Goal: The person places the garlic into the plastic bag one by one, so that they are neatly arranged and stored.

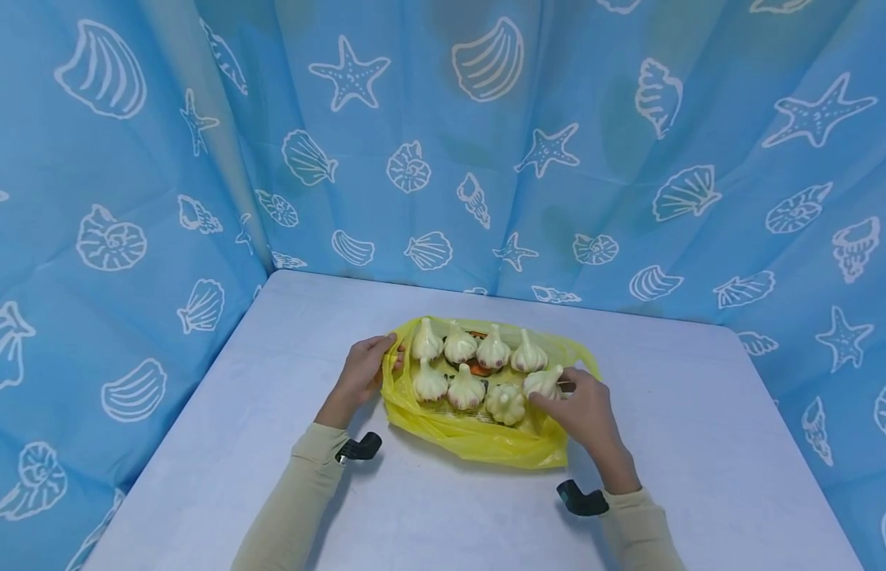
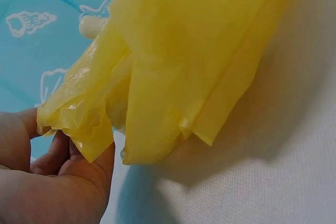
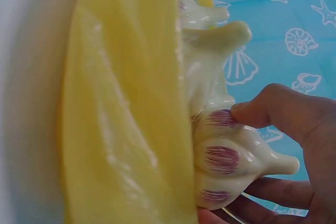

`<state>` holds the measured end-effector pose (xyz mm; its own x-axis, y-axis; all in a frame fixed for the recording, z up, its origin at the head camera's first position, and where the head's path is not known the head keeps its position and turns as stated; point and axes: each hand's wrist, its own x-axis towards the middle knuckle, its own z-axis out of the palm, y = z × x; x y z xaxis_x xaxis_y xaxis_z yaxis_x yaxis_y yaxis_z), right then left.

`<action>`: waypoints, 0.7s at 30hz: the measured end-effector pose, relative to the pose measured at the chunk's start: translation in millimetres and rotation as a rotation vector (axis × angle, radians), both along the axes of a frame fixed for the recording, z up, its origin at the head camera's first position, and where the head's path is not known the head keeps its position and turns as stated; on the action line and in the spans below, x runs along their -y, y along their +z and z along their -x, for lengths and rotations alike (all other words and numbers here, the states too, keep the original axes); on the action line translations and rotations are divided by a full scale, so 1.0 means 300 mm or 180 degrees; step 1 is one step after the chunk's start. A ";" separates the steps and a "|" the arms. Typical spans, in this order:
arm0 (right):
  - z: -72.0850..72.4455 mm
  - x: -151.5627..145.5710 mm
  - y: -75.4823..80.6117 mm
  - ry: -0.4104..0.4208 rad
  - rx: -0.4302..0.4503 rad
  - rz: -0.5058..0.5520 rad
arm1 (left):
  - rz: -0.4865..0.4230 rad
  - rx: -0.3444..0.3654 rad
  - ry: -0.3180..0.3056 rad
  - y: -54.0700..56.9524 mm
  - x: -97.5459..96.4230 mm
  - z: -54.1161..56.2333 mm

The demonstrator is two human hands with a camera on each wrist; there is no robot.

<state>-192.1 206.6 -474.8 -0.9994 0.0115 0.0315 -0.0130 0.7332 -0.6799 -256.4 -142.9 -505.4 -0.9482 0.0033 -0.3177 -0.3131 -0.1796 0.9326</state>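
Note:
A yellow plastic bag (image 1: 478,446) lies spread open on the table, with several glossy white garlic bulbs (image 1: 467,388) in two rows inside it. My left hand (image 1: 362,369) pinches the bag's left edge between thumb and fingers; the left wrist view shows the crumpled plastic (image 2: 84,124) there. At the right end of the front row, my right hand (image 1: 584,406) grips a garlic bulb (image 3: 223,156) with purple streaks, thumb on one side and fingers on the other. Beside it, one bulb (image 1: 505,404) lies tipped over. A dark, orange-marked print shows between the rows.
The table (image 1: 328,301) has a white cloth. Blue curtains (image 1: 443,119) with white shells and starfish stand behind it and along its sides. A black wrist mount (image 1: 360,446) sits at the left cuff, another mount (image 1: 581,500) at the right.

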 end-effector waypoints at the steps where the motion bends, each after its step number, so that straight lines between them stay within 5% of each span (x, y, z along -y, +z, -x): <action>1: 0.001 0.001 -0.004 -0.0002 -0.0010 -0.0016 | 0.0000 -0.0001 -0.0009 0.000 0.001 0.000; 21: 0.006 -0.003 -0.054 0.0048 0.0088 -0.0148 | 0.0004 -0.0038 -0.0003 -0.012 0.004 0.004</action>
